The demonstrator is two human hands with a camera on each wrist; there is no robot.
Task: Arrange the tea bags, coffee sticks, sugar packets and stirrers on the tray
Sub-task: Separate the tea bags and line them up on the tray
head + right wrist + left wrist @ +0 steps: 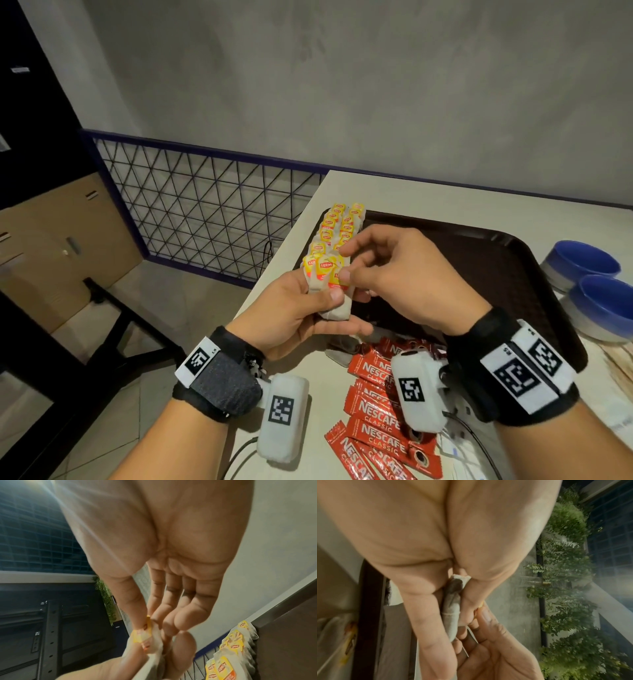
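Head view shows the left hand (291, 308) gripping a small bunch of tea bags (327, 284) above the near left edge of the dark tray (507, 267); three yellow tags can be counted on the bunch, though the bags themselves overlap and their number is unclear. The right hand (404, 274) pinches one tag of that bunch between thumb and forefinger, its other fingers loosely curled. Behind the hands, a double row of tea bags (339, 222) lies along the tray's left rim, roughly a dozen tags showing, the nearest ones hidden by the fingers. On the worktop (394, 192) in front of the tray lie red coffee sticks (376, 404), about seven visible, some covered by the wrist cameras and some cut off at the bottom edge. Two blue bowls (589, 274) stand right of the tray, one partly cut off.

Left wrist view shows the grip closed round one greyish bag (452, 609); the rest is blurred. Right wrist view shows the pinched yellow tag (142, 635) and the laid row (236, 647) at the lower right.
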